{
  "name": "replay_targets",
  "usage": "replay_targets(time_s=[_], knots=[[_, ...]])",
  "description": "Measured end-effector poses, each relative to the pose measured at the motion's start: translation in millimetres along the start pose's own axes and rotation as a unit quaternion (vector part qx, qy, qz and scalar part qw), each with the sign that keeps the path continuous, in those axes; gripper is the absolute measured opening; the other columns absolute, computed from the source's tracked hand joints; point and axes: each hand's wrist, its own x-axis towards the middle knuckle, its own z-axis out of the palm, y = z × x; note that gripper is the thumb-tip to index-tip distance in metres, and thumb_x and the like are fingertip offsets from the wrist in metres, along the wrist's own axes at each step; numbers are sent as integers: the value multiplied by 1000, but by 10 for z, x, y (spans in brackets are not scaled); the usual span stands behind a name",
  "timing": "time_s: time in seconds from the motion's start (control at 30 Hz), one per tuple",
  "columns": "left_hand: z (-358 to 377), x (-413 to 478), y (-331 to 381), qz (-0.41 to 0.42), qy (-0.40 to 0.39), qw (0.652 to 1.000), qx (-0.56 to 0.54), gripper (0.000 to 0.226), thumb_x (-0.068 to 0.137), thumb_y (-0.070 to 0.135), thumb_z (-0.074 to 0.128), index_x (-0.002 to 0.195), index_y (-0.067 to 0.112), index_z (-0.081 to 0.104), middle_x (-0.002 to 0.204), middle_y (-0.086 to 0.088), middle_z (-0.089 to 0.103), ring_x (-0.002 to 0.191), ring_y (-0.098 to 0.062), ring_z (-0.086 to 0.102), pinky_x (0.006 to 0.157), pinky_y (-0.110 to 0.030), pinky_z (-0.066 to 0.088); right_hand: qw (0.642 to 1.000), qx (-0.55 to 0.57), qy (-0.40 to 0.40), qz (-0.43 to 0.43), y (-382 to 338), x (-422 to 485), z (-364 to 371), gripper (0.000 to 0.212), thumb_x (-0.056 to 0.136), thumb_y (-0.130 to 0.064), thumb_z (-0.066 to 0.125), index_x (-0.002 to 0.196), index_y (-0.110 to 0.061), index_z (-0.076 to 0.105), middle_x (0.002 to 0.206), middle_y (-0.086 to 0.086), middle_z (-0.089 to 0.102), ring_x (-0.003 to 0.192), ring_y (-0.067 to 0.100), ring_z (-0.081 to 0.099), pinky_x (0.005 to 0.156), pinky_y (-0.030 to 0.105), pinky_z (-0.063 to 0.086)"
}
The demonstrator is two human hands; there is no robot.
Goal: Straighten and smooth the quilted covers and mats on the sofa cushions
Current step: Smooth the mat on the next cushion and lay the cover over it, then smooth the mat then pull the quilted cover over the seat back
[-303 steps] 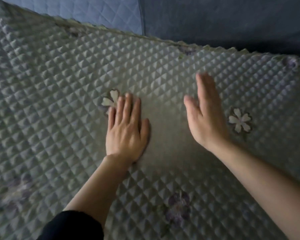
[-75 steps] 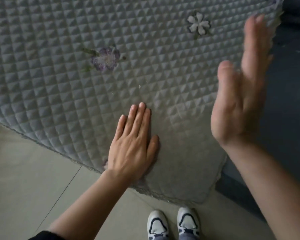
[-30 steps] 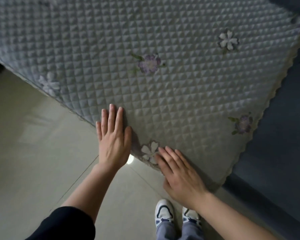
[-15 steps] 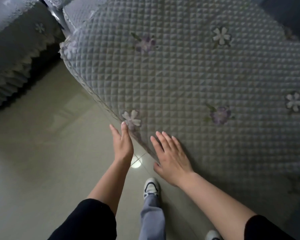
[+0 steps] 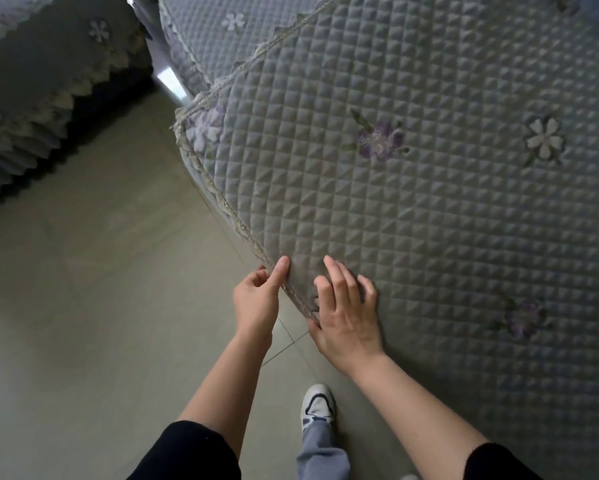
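Draped ahead of the fingers (image 5: 339,282), the quilted mat (image 5: 412,220), likely soft and limp, is being pinched at its braided hem (image 5: 221,202) by the left hand (image 5: 256,301) and pressed by the loosely spread right hand (image 5: 348,317).

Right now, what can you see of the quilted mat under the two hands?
The quilted mat is grey-blue padded fabric, stitched in small raised squares, with embroidered purple flowers, white flowers and a braided scalloped trim. It lies spread out, its near edge above the tiled floor. The left hand pinches that edge; the right hand rests beside it on top, fingers bent.
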Motion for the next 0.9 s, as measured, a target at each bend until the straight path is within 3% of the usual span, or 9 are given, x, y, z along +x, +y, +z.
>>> replay_targets(time_s=[0.07, 0.1, 0.23, 0.37, 0.5, 0.6, 0.77, 0.9], knots=[[30, -4, 31, -3, 3, 1000, -13, 25, 84, 29, 73, 81, 5, 67, 83, 24, 57, 121, -11, 54, 105, -38, 42, 1000, -8, 6, -9, 5, -11, -8, 69, 61, -26, 79, 119, -10, 45, 144, 13, 34, 131, 26, 36, 101, 50, 30], [37, -4, 43, -2, 4, 1000, -19, 23, 86, 26, 72, 80, 4, 66, 82, 27, 56, 122, -10, 52, 106, -38, 41, 1000, -12, 9, -12, 3, -10, 2, 67, 62, -25, 79, 119, -10, 46, 144, 12, 35, 131, 26, 37, 100, 50, 30], [31, -84, 138, -15, -30, 998, -51, 22, 90, 19, 67, 75, 6, 58, 85, -6, 55, 91, -16, 51, 81, -28, 47, 999, -22, 22, -23, 15, 18, -61, 56, 65, -20, 77, 114, -9, 51, 141, 11, 39, 129, 25, 39, 97, 49, 33], [14, -297, 282, -1, -71, 996, -59, 12, 92, 13, 62, 90, 3, 56, 89, -14, 54, 87, -21, 54, 94, -34, 50, 998, -17, 38, -40, 86, -25, -248, 43, 66, -17, 74, 105, -10, 58, 139, 10, 42, 128, 24, 41, 95, 49, 35], [64, -654, 442, 34, -76, 995, -49, 12, 92, 13, 63, 90, 4, 57, 88, -11, 51, 86, -18, 52, 97, -37, 48, 997, 21, 50, -57, 234, -53, -615, 43, 59, -19, 71, 99, -12, 56, 135, 9, 50, 125, 25, 44, 94, 49, 34], [174, -1013, 626, 70, -67, 994, -48, 16, 91, 15, 65, 80, 4, 59, 81, -9, 52, 80, -18, 51, 87, -34, 50, 994, 60, 51, -74, 427, -63, -1052, 40, 60, -24, 70, 96, -14, 54, 134, 9, 53, 124, 25, 46, 94, 47, 34], [489, -1678, 1073, 129, -56, 990, -13, 26, 88, 19, 68, 78, -4, 62, 63, -6, 52, 64, -16, 47, 66, -31, 40, 990, 110, 50, -76, 813, -61, -1971, 33, 62, -27, 63, 90, -16, 50, 128, 9, 56, 119, 26, 48, 95, 44, 31], [858, -2191, 1466, 166, -11, 985, 48, 40, 82, 30, 69, 72, -7, 60, 50, 0, 45, 48, -15, 40, 54, -28, 36, 991, 99, 70, -59, 1133, -126, -2633, 35, 65, -27, 58, 98, -15, 51, 123, 7, 59, 114, 27, 55, 94, 44, 35]])
